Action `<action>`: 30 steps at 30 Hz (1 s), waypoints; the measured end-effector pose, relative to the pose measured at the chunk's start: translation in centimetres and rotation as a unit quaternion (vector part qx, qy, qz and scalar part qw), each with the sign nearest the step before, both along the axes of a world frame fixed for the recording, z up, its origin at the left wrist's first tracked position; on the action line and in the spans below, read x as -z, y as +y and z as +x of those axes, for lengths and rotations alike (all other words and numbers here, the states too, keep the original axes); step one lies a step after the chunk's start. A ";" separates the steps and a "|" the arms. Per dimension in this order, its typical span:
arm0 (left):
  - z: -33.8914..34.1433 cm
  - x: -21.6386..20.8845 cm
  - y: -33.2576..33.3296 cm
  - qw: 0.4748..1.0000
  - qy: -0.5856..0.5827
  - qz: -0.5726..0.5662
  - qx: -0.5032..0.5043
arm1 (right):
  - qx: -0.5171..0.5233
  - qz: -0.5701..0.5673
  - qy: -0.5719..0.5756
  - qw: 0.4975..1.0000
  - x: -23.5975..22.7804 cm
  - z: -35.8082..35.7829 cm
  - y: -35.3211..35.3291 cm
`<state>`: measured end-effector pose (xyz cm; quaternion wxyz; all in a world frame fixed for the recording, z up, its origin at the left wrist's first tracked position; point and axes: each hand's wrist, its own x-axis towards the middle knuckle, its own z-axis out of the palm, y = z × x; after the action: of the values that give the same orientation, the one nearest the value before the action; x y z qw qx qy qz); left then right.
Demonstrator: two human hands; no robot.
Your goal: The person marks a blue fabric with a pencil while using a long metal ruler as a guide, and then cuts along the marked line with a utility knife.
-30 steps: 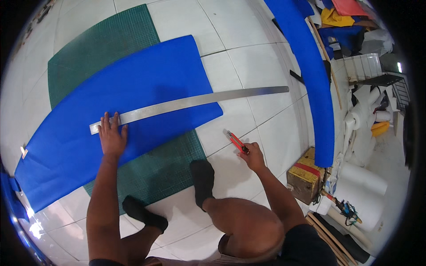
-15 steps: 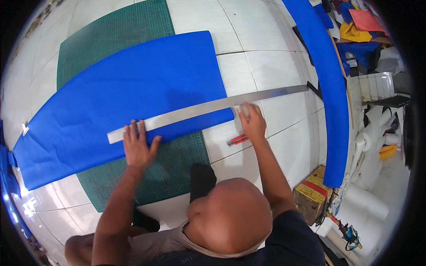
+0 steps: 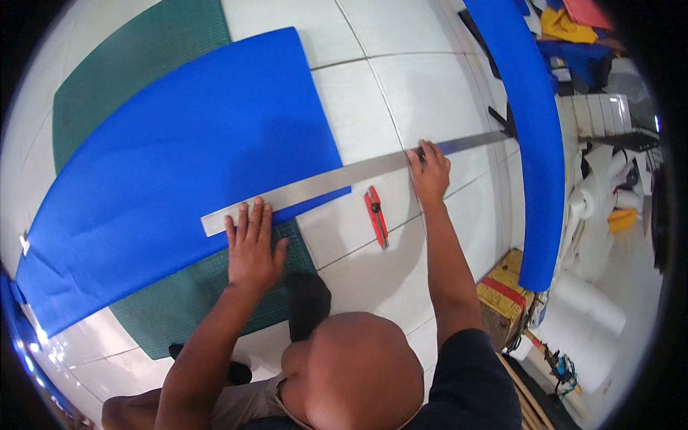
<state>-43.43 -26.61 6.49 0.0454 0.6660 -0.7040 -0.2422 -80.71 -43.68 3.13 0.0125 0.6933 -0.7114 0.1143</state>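
Observation:
A long steel ruler lies slanted across a large blue sheet, close to its near edge, and runs on over the floor tiles to the right. My left hand rests on the ruler's left end with its fingers stretched out flat. Farther along, past the sheet's right edge, my right hand grips the ruler between thumb and fingers. A red utility knife lies on the tiles between my hands, touched by neither. Under the sheet is a green cutting mat, showing on the near and far sides.
A long blue strip stretches along the right, by the ruler's far end. Near it sits a yellow and red box. White rolls and coloured scraps lie beyond. My dark-clad foot is beside the mat.
The ruler has slid right relative to the sheet. My right hand has let go of the utility knife, which now lies on the tiles, and has moved right along the ruler.

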 end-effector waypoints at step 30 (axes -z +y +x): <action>9.9 1.9 6.5 0.975 -0.182 -0.034 -0.123 | -0.057 0.005 -0.055 0.997 -1.2 7.1 2.9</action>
<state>-33.50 -20.13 4.64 -0.0318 0.7784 -0.6211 -0.0856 -73.56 -40.73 4.31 -0.0369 0.7251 -0.6713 0.1491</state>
